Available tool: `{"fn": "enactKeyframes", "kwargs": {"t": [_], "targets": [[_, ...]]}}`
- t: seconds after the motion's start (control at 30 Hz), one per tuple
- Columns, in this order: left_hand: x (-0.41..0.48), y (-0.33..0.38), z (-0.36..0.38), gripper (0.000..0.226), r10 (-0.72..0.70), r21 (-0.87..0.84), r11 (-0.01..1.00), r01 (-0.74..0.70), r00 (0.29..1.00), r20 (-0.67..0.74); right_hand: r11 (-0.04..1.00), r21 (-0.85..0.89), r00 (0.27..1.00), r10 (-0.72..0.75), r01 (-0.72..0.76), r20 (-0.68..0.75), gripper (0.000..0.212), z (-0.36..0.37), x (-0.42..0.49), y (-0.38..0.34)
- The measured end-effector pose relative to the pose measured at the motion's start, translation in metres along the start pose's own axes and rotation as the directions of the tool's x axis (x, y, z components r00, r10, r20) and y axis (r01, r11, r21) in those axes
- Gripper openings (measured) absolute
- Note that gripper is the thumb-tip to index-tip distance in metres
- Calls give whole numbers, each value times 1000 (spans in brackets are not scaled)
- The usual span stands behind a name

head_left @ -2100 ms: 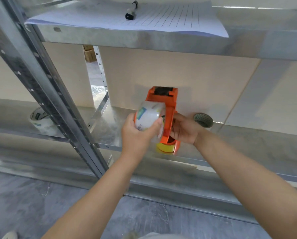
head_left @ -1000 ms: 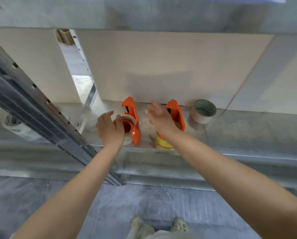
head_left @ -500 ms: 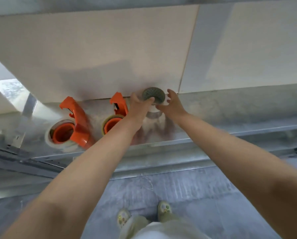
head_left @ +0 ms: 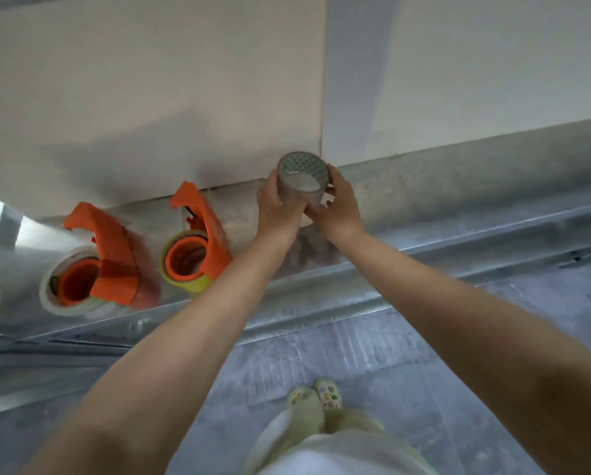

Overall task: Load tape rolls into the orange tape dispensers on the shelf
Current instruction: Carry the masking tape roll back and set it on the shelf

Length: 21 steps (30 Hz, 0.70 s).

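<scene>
A clear tape roll [head_left: 302,176] with a patterned core is held just above the metal shelf [head_left: 424,207], near the back wall. My left hand [head_left: 277,209] grips its left side and my right hand [head_left: 338,210] grips its right side. Two orange tape dispensers lie on the shelf to the left. The nearer dispenser [head_left: 201,228] carries a yellow tape roll [head_left: 188,269]. The far-left dispenser [head_left: 110,258] carries a whitish clear roll [head_left: 56,296].
A beige panel wall [head_left: 184,97] closes the back of the shelf. The shelf's front rail [head_left: 321,310] runs under my forearms. Below are a grey floor [head_left: 424,389] and my feet in light shoes [head_left: 316,399].
Both hands left the two dispensers lying on the shelf and moved right to the loose roll. They have closed on it and tilted it up off the shelf.
</scene>
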<state>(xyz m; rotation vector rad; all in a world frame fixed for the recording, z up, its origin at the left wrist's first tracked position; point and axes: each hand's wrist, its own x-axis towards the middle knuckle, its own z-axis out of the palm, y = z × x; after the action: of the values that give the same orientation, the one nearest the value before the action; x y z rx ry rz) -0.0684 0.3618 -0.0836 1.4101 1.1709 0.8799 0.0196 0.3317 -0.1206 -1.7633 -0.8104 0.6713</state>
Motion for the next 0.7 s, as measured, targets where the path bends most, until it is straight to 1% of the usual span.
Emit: {"fn": "enactKeyframes", "kwargs": {"t": [0.13, 0.2, 0.23, 0.33, 0.43, 0.5, 0.6, 0.7], "targets": [[-19, 7, 39, 51, 10, 38, 999, -15, 992, 130, 999, 39, 981, -10, 18, -194, 63, -45, -17, -1], [-31, 7, 60, 53, 52, 38, 997, -63, 970, 236, 999, 30, 962, -14, 23, -272, 63, -71, -27, 3], [-37, 7, 71, 54, 58, 43, 996, -74, 953, 297, 1000, 23, 951, 5, 3, -310, 64, -84, -33, 8], [-61, 9, 103, 55, 32, 25, 999, -48, 892, 451, 997, 7, 907, 68, -71, -416, 66, -123, -60, 27], [-91, 14, 139, 60, 52, 17, 997, -75, 825, 562, 994, 2, 856, 94, -108, -509, 72, -168, -81, 42], [-112, 20, 162, 62, 67, 8, 996, -93, 766, 639, 990, 3, 826, 117, -138, -552, 76, -201, -94, 50], [-145, 25, 198, 64, 92, 1, 991, -135, 684, 723, 990, 42, 773, 132, -136, -621, 77, -247, -117, 64], [-180, 33, 241, 65, 116, -11, 985, -172, 619, 777, 990, 60, 719, 135, -129, -682, 75, -296, -138, 83]]}}
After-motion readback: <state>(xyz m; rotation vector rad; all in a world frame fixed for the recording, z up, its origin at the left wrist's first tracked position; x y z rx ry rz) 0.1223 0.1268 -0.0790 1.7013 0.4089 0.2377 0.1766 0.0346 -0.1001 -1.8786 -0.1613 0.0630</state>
